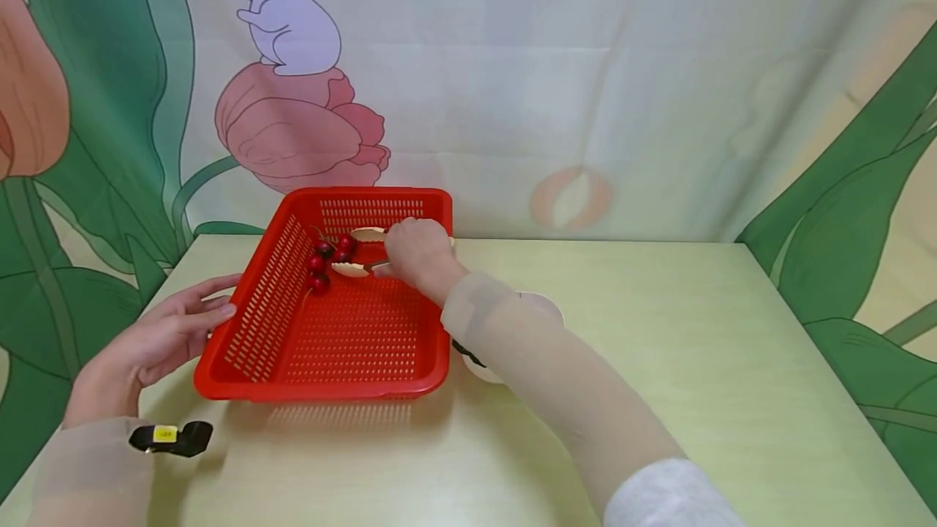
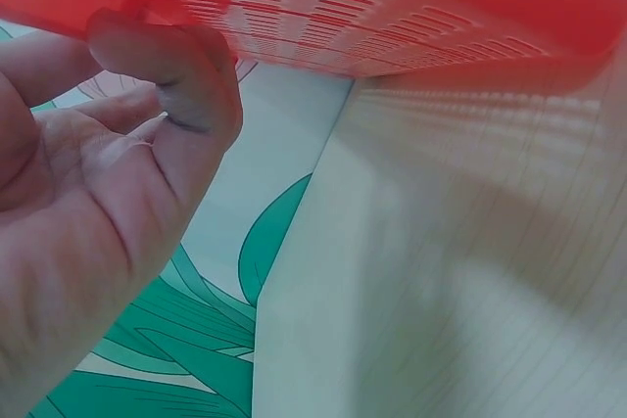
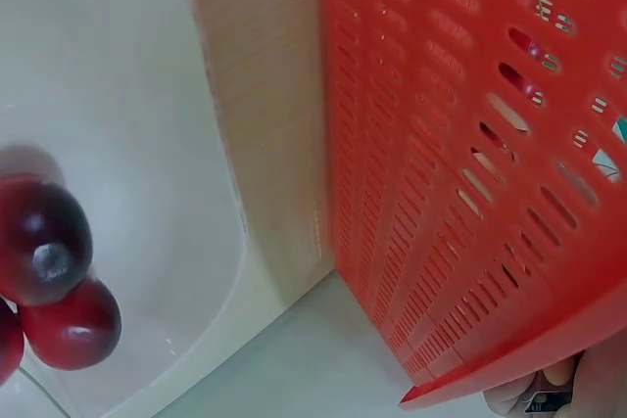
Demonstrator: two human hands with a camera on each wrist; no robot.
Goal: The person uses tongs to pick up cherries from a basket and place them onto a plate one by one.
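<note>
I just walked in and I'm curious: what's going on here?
A person's left hand holds a red plastic basket by its rim. Their right hand holds tongs inside it, tips apart by a cluster of cherries. Beside the basket, a white bowl holds more cherries.

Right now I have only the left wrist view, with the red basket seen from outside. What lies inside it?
Observer: Red cherries lie in the red basket, toward its left side in the head view.
Operator: What is the right hand doing?
Observer: It holds tongs inside the basket, tips apart beside the cherries.
Operator: Anything to the basket's right?
Observer: A white bowl; the right wrist view shows more cherries in it.
</note>
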